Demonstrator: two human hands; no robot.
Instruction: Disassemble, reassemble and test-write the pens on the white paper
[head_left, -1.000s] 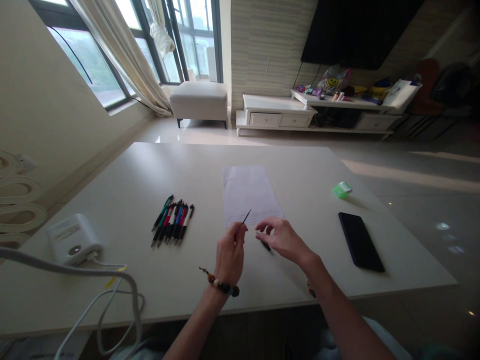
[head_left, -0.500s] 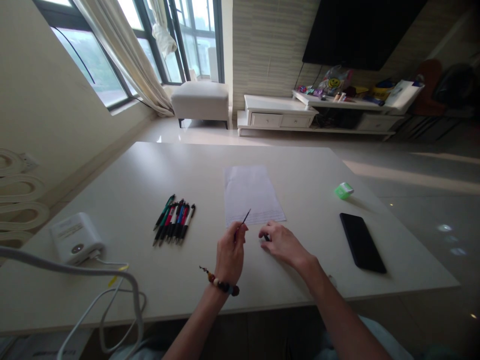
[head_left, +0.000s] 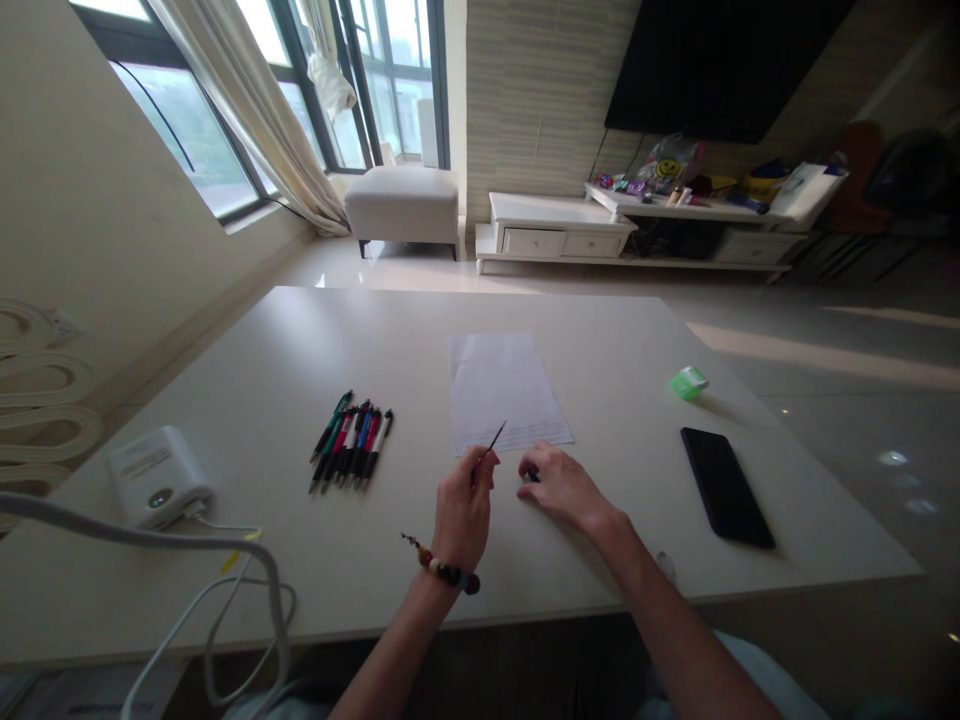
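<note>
My left hand [head_left: 465, 500], a beaded bracelet at its wrist, is closed around a thin dark rod that looks like a pen refill [head_left: 496, 434]. The rod's tip points up and to the right, over the lower edge of the paper sheet [head_left: 499, 385]. Just right of it, my right hand [head_left: 559, 485] is closed with bent fingers on a small black piece [head_left: 532, 476], mostly hidden by the fingers; its kind cannot be made out. Several click pens [head_left: 351, 445] with coloured and white barrels lie side by side to the left of my hands.
On the white table [head_left: 360, 330], a black phone [head_left: 726, 487] and a small green-and-white box [head_left: 688, 382] lie at the right. A small clear item [head_left: 666, 566] sits by my right forearm. At the left are a white device [head_left: 159, 478] and a looping cable [head_left: 270, 590].
The view has shifted very slightly. Both hands keep nearly the same place and grip.
</note>
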